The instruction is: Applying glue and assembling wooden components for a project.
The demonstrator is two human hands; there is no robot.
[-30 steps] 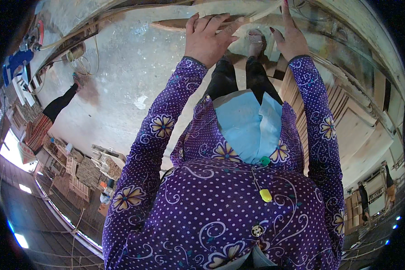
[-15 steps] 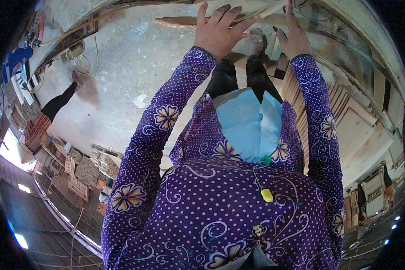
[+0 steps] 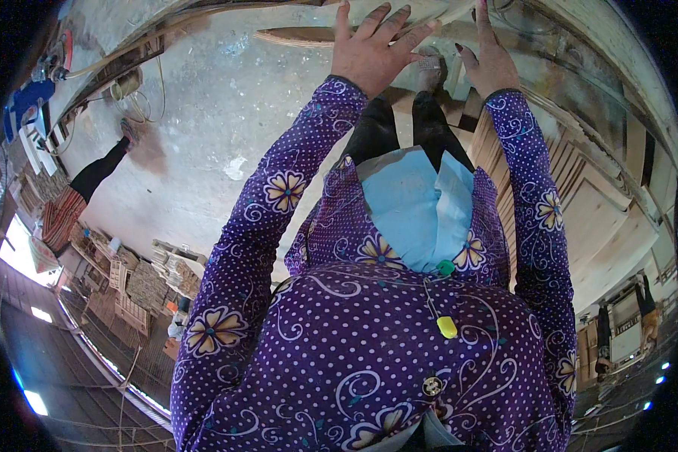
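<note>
Near the top edge my left hand (image 3: pixel 373 54) is open, fingers spread, palm down. A pale strip (image 3: pixel 450 10) runs along the top edge beside its fingertips; whether the hand touches it I cannot tell. To the right, my right hand (image 3: pixel 494 66) has its thumb apart and a finger stretched up to the picture's edge, its tip pinkish. No held object shows in either hand. Between and below them a foot in a sandal (image 3: pixel 429 71) stands on the floor. Left of that lies a long, pointed wooden piece (image 3: pixel 297 37).
Long thin wooden boards (image 3: pixel 531 177) and large flat panels (image 3: pixel 591 226) lie on the right. A co-worker in black trousers (image 3: pixel 102 172) is at the left, near blue equipment (image 3: pixel 32 102) and a loose hose (image 3: pixel 160 94). Stacked wood (image 3: pixel 149 288) stands behind.
My left hand and forearm have shifted slightly to the right. My right hand has barely moved. At the far right, dark-clothed figures in the background have changed position.
</note>
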